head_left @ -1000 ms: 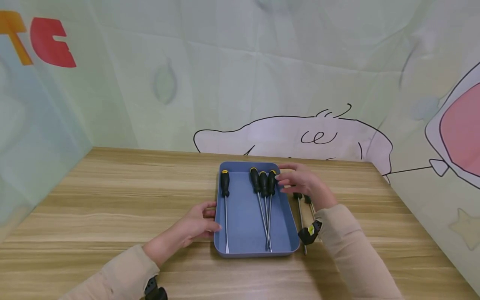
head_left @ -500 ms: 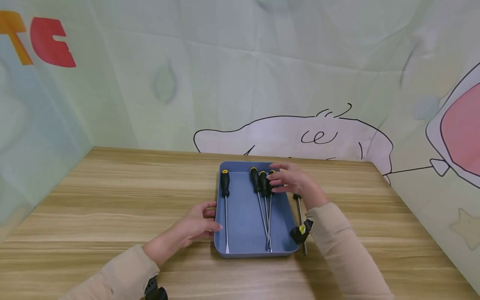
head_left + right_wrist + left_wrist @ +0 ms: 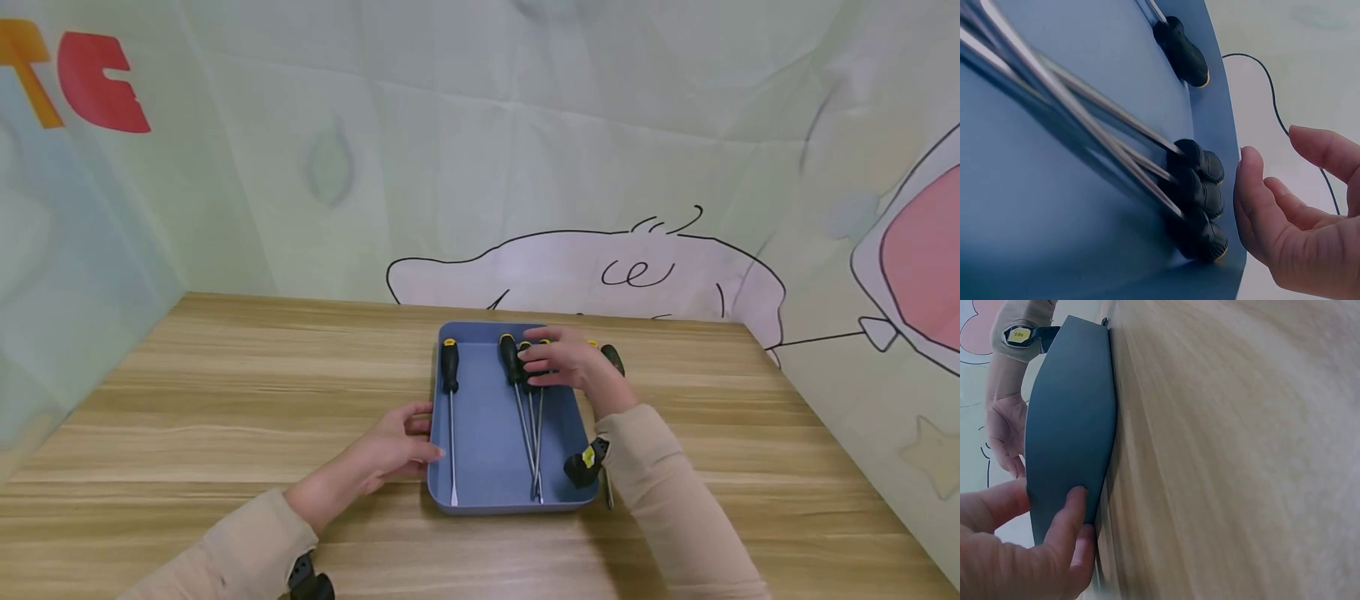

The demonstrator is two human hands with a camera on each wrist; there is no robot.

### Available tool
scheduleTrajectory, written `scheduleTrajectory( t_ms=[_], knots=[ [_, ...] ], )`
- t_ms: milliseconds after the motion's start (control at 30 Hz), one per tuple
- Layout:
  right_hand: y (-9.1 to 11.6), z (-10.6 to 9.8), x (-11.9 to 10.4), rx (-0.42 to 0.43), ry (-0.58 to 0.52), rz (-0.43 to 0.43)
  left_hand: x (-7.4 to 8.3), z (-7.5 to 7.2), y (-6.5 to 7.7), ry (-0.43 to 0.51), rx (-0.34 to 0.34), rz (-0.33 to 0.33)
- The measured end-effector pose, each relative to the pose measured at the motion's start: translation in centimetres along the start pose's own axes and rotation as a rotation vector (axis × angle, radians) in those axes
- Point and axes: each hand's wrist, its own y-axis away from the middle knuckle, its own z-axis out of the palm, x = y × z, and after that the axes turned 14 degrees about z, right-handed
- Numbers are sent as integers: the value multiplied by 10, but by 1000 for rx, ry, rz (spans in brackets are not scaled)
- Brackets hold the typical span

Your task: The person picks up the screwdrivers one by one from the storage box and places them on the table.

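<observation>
A blue rectangular tray [image 3: 487,450] lies on the wooden table, holding screwdrivers with black handles and yellow ends. One screwdriver [image 3: 450,367] lies along its left wall. Three others are bunched at the right with shafts crossing; the leftmost of them is this screwdriver [image 3: 509,354]. At the tray's left side, my left hand [image 3: 393,446] grips the wall, thumb at the rim and fingers against the outside [image 3: 1066,531]. My right hand [image 3: 562,358] is above the bunched handles, partly covering them in the head view; its fingers are spread and hold nothing [image 3: 1297,231].
Right of the tray, screwdrivers lie on the table, largely hidden by my right forearm; one black handle [image 3: 612,358] shows beyond it. A printed cloth backdrop [image 3: 450,167] rises behind the table [image 3: 225,400].
My right hand has moved left, from the tray's right edge to over the bunched handles. The left hand and the tray have stayed in place.
</observation>
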Motion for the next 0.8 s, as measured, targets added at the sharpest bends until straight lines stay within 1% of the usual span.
scheduleTrajectory(
  t_ms=[267, 367, 500, 800],
  knots=[
    [-3, 11, -2, -12, -25, 32, 0, 0, 0, -2, 6, 1],
    [-4, 14, -2, -1, -34, 41, 0, 0, 0, -5, 7, 2],
    [-6, 19, -3, 4, -42, 39, 0, 0, -1, -4, 10, 5],
    [-12, 31, -3, -21, -40, 35, -1, 0, -1, -3, 15, 9]
  ],
)
